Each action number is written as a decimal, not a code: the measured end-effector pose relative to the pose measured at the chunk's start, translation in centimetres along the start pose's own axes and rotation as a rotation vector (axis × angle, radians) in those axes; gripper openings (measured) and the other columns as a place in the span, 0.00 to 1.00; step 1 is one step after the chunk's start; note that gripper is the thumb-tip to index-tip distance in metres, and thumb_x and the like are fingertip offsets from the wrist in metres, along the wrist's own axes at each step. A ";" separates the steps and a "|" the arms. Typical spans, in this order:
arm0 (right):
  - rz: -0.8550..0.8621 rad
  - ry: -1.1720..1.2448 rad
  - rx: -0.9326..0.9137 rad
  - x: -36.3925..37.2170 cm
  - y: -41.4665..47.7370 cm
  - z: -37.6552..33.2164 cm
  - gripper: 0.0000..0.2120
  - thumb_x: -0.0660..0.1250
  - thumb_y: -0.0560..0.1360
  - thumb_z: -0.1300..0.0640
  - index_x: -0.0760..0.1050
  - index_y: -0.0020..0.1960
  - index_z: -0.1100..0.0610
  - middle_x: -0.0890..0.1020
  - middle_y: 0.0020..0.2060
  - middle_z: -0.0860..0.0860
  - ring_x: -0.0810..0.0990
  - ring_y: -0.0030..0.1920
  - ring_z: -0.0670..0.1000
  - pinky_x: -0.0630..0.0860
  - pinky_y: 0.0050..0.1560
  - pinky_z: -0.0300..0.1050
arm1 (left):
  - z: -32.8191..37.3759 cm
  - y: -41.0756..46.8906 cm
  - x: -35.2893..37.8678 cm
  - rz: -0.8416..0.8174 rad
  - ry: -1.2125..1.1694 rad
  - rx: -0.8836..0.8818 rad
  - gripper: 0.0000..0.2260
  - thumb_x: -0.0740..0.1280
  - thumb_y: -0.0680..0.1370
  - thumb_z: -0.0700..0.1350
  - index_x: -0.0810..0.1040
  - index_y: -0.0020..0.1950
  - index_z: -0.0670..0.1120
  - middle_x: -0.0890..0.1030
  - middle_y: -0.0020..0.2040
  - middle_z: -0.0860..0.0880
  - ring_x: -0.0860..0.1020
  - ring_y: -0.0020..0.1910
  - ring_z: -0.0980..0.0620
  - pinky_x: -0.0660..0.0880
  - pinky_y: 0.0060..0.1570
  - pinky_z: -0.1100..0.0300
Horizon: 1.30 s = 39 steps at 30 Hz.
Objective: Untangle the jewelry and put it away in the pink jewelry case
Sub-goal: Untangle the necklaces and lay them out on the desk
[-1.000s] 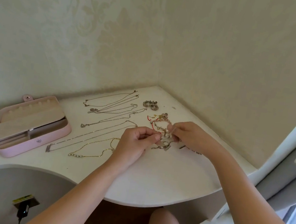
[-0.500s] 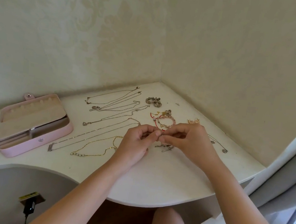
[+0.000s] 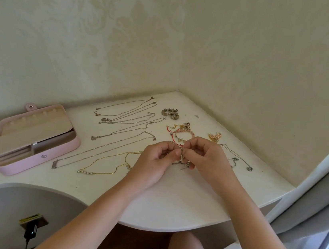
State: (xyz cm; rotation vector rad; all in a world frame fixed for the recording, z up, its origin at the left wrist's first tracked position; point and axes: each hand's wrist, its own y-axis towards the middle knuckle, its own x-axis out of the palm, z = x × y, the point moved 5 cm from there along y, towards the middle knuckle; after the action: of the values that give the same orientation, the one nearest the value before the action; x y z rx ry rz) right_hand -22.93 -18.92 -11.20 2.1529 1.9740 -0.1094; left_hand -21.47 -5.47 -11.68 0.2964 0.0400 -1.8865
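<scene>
A: Left hand [image 3: 154, 162] and right hand [image 3: 207, 161] both have their fingers [image 3: 177, 151] pinched shut on the same small tangle of chain [image 3: 183, 162], tips nearly touching, just above the bench [image 3: 169, 204]. Can't tell which strand each one holds.

B: Advice for the step?

A: My read — don't pull. Fine links cinch under tension. Keep slack, roll the knot between the pads, feed one loose end back through. Lower it to the bench if it resists.

B: What's near?

A: Right behind the hands, a red cord bracelet [image 3: 171, 134] lying with a pink bead bracelet [image 3: 187, 132] — round beads, gold charms, possibly still snagged together. Farther back, a coil of grey beads [image 3: 171, 112]. To the right, a gold cluster [image 3: 214, 136] and a thin silver pendant necklace [image 3: 238, 157].

B: Done pieces?

A: Left of the hands, several thin silver chains [image 3: 122, 116] laid out straight and apart, plus a gold chain with pearl beads [image 3: 98, 171] nearest the bench edge.

B: Case?

A: Pink jewelry case [image 3: 37, 149] at far left, open, beige velvety lining, snap tab, rounded corners. Looks like nothing is stowed yet — sorting is only partly done.
</scene>
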 end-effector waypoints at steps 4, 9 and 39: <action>0.013 -0.180 -0.051 0.7 -0.2 -0.1 0.06 0.67 0.71 0.62 0.75 0.38 0.54 0.77 0.28 0.46 0.69 0.27 0.40 0.67 0.31 0.33 | -0.4 0.1 -0.2 -0.011 -0.105 -0.041 0.12 0.62 0.80 0.47 0.78 0.37 0.52 0.65 0.31 0.51 0.60 0.31 0.53 0.53 0.32 0.55; 0.027 -0.271 -0.147 1.4 -0.6 -0.4 0.04 0.66 0.72 0.62 0.76 0.39 0.55 0.75 0.28 0.44 0.70 0.29 0.40 0.66 0.32 0.31 | -0.6 0.0 -0.1 -0.040 -0.116 -0.069 0.17 0.61 0.80 0.52 0.74 0.31 0.56 0.65 0.28 0.56 0.61 0.29 0.55 0.56 0.28 0.64; -0.210 0.739 0.059 -0.9 0.3 0.5 0.17 0.80 0.57 0.43 0.79 0.32 0.54 0.79 0.36 0.50 0.76 0.37 0.46 0.73 0.41 0.38 | -0.9 0.6 -1.5 -0.035 -0.870 -0.247 0.05 0.62 0.74 0.48 0.73 0.42 0.47 0.59 0.20 0.56 0.56 0.19 0.61 0.49 0.18 0.68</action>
State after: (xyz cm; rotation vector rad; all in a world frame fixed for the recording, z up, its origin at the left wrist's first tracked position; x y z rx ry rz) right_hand -22.70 -19.94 -11.45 2.2062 2.5910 0.7006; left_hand -20.32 -4.11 -12.15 -0.7026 -0.3084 -1.8779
